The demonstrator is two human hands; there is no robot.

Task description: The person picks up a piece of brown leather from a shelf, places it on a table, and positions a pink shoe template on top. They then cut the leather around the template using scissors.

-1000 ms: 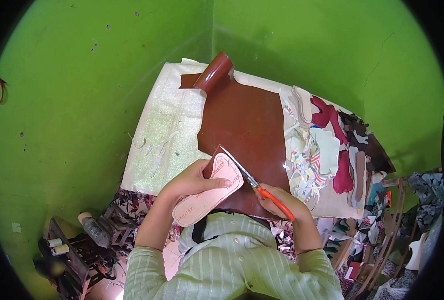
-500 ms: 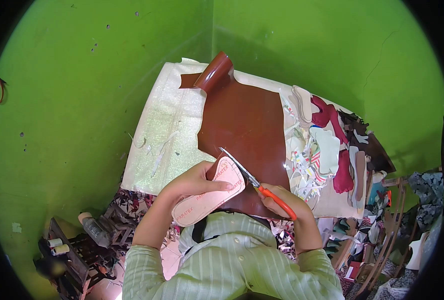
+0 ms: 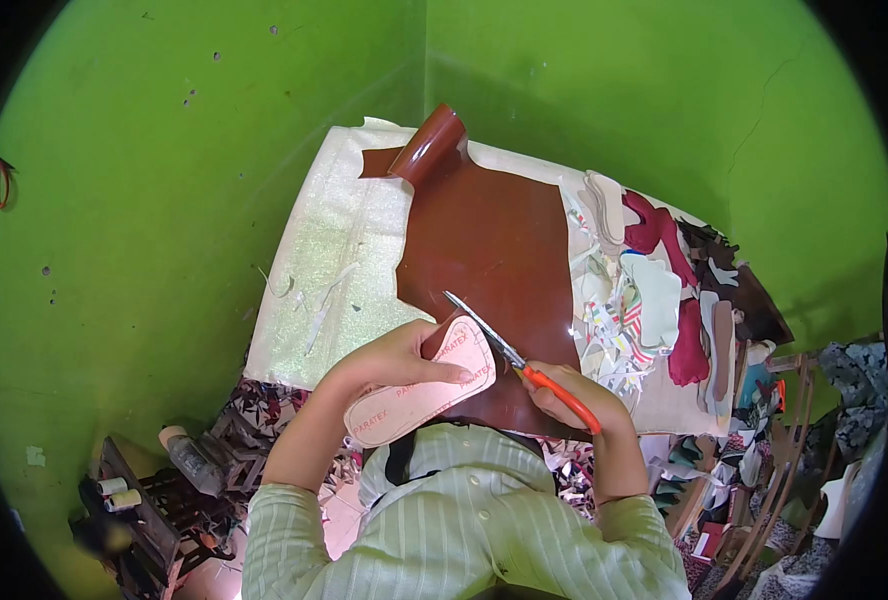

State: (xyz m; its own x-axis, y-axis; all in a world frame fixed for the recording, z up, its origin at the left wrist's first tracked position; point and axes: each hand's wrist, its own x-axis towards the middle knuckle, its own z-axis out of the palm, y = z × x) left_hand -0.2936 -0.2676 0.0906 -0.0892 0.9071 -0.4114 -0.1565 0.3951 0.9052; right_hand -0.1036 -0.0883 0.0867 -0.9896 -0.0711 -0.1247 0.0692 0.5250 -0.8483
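Observation:
My left hand [image 3: 399, 362] is closed on a pale pink insole [image 3: 404, 410] printed with red "PARATEX" lettering, thumb on top, and a flap of brown sheet shows behind its upper end. A pair of scissors [image 3: 562, 396] with orange handles is gripped in my right hand [image 3: 574, 400]. Its blades point up and left beside the insole's upper right edge; they look nearly together. The glossy brown sheet [image 3: 489, 240] spreads out beyond both hands, its far end curled into a roll.
A pale shimmering sheet [image 3: 309, 240] lies under the brown one at left. Several offcut strips [image 3: 604, 335], dark red pieces [image 3: 686, 345] and pale sole-shaped pieces [image 3: 607, 205] cover the right. Green walls [image 3: 214, 150] meet behind; a wooden frame with thread spools [image 3: 119, 498] stands lower left.
The scissors and my right hand have shifted slightly right and down. The insole, held in my left hand, has moved a little to the right.

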